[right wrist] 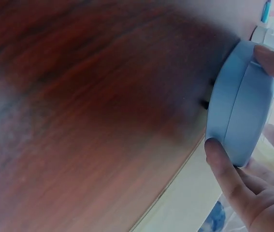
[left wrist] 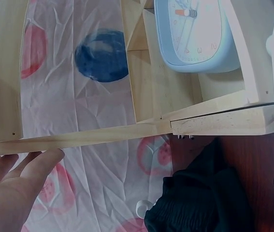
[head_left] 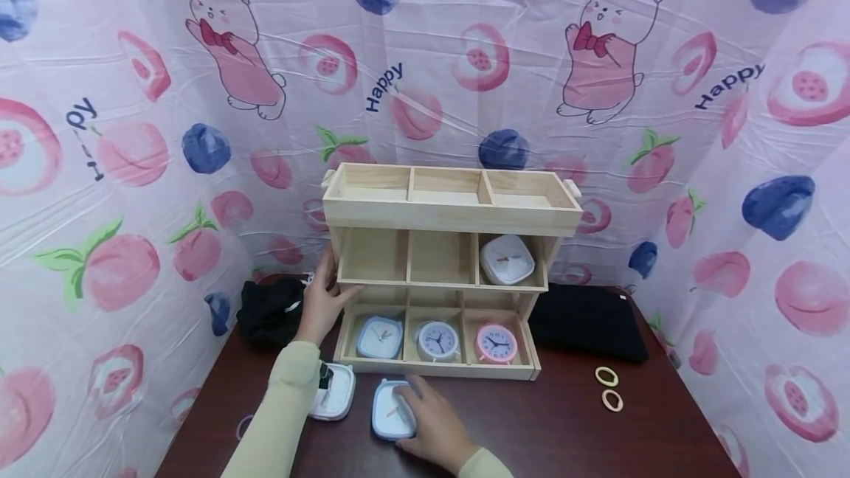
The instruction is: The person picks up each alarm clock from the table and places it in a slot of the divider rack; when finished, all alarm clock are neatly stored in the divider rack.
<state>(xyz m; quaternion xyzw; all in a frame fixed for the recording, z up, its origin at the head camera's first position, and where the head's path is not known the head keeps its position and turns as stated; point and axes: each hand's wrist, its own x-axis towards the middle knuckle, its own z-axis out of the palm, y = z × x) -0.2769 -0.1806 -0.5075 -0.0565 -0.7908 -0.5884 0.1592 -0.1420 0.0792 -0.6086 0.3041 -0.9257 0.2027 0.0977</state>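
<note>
A three-tier wooden storage box (head_left: 451,216) stands at the back of the table, its tiers stepped apart. My left hand (head_left: 323,301) holds its left side at the middle tier, fingers along the side board and thumb at the front. With my right hand (head_left: 434,419), I grip a light blue square alarm clock (head_left: 393,410) by its edges, in front of the box. Lower compartments hold a blue square clock (head_left: 380,338), a white round clock (head_left: 438,341) and a pink round clock (head_left: 496,344). A white square clock (head_left: 508,260) sits in the middle tier's right compartment.
Another white clock (head_left: 335,393) lies beneath my left forearm. Black cloth (head_left: 268,310) lies left of the box, and a flat black item (head_left: 589,321) to its right. Two pale rings (head_left: 612,400) rest on the table's right side. Patterned fabric (head_left: 432,57) surrounds the table.
</note>
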